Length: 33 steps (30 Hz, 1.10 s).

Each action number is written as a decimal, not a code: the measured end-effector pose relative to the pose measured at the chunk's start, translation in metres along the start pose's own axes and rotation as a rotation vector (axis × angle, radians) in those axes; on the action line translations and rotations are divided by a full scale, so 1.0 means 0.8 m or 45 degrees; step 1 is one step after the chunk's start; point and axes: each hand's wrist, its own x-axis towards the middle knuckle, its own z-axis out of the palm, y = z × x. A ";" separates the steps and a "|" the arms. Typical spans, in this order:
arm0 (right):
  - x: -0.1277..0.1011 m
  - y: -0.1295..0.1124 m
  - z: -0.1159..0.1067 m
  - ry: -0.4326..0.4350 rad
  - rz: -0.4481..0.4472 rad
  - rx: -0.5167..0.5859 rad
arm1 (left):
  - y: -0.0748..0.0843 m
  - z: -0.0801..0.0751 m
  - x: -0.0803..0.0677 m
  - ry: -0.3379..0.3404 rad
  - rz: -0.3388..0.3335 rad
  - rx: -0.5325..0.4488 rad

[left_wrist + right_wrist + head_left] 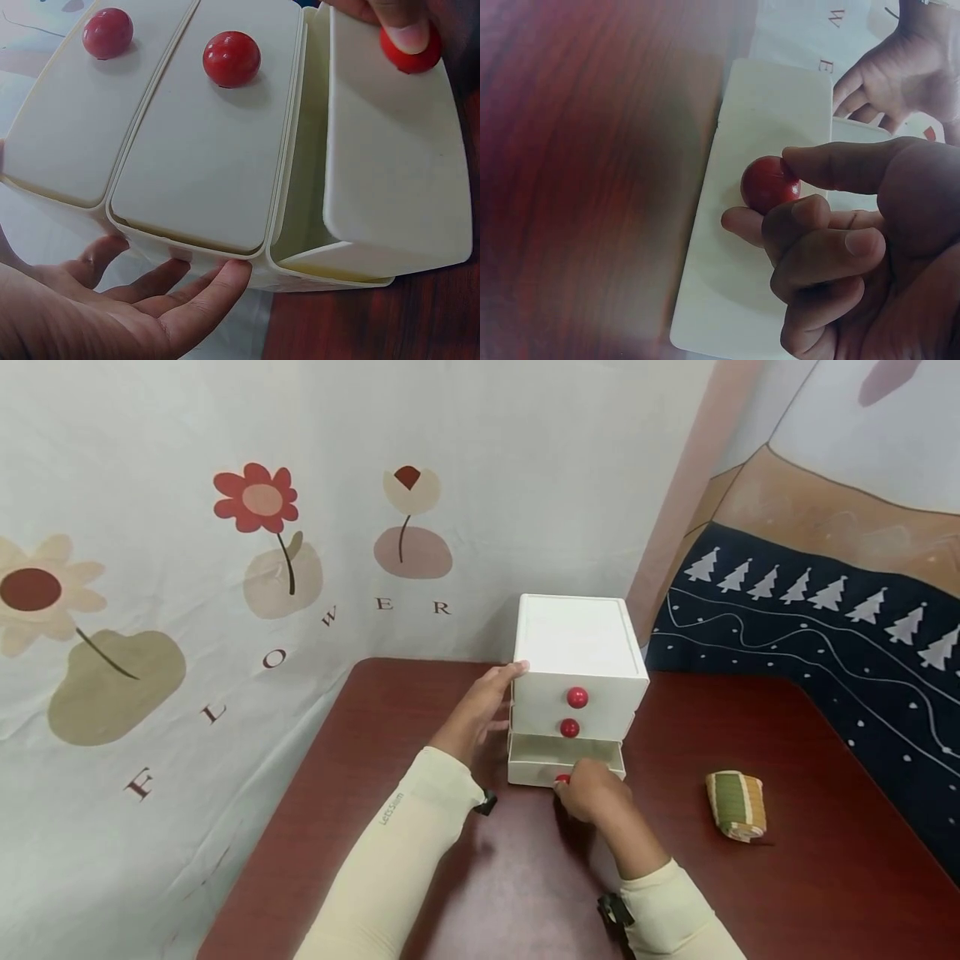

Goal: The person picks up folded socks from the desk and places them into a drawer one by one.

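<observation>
Pinching the round red knob of the white plastic bottom drawer, your right hand sits nearer you, while your left hand rests flat-fingered against the white three-drawer cabinet at the dark red table's back edge.

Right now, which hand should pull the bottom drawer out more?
Probably the right hand: it already pinches the bottom drawer's red knob, and that drawer is partly out. The left hand rests flat against the white cabinet's side, steadying it.
</observation>
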 end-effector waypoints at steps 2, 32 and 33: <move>-0.003 -0.001 0.000 0.002 -0.001 -0.012 | 0.000 -0.001 -0.001 0.003 -0.002 0.004; -0.050 -0.003 0.013 0.011 -0.031 -0.125 | -0.001 0.000 0.001 0.021 -0.040 0.041; -0.051 -0.003 0.013 0.012 -0.030 -0.121 | -0.002 0.000 0.001 0.024 -0.037 0.041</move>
